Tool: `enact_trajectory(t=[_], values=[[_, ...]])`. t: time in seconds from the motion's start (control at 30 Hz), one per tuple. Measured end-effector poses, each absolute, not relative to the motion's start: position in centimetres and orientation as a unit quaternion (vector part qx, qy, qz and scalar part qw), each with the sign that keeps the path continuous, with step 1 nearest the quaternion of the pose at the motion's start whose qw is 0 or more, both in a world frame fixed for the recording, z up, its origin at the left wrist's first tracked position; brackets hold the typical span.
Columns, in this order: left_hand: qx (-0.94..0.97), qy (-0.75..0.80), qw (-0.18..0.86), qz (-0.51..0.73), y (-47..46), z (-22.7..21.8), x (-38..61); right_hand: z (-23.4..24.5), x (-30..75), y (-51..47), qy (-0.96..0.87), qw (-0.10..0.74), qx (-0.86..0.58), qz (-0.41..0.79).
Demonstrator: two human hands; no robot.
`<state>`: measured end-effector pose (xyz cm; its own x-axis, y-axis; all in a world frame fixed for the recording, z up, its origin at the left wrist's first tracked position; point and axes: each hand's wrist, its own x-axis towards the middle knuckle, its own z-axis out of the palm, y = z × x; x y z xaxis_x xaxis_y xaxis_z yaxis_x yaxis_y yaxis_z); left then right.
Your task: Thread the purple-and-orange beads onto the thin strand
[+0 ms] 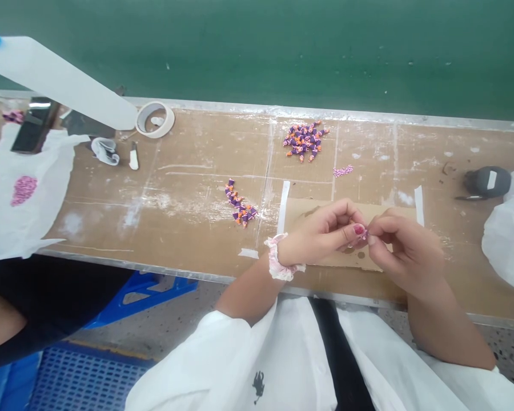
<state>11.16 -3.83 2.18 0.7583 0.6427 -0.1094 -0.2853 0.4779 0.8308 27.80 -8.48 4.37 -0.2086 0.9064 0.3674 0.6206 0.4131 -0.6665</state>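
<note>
My left hand [325,234] and my right hand [405,248] meet over a taped-down cardboard sheet [308,208] near the bench's front edge. Both hands are closed in a pinch on one tiny pink piece [364,233] held between the fingertips. A pink scrunchie [278,260] circles my left wrist. A pile of small purple and orange pieces [304,140] lies at the back of the bench. A smaller row of the same pieces [240,205] lies left of the cardboard. A few loose pink beads [342,170] rest behind the cardboard.
A tape roll [155,120], a small knife [133,155] and a dark phone [34,125] sit at the back left. A white bag with pink beads [23,191] lies far left, another white bag [509,234] far right, beside a dark grey object [488,181]. Blue stool [145,288] below.
</note>
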Motion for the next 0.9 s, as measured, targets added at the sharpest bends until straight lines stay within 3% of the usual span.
enact_trajectory(t=[0.23,0.7,0.9], values=[[0.412,0.241,0.833,0.279,-4.0,2.4,11.2,4.0,27.7,-8.6,-0.757,0.373,-0.508,0.176],[0.302,0.2,0.886,0.291,-4.5,2.1,11.8,3.0,27.6,-8.8,-0.698,0.483,-0.481,0.219],[0.222,0.258,0.852,0.397,-4.0,2.5,11.9,2.5,27.6,-8.5,-0.587,0.56,-0.539,0.226]])
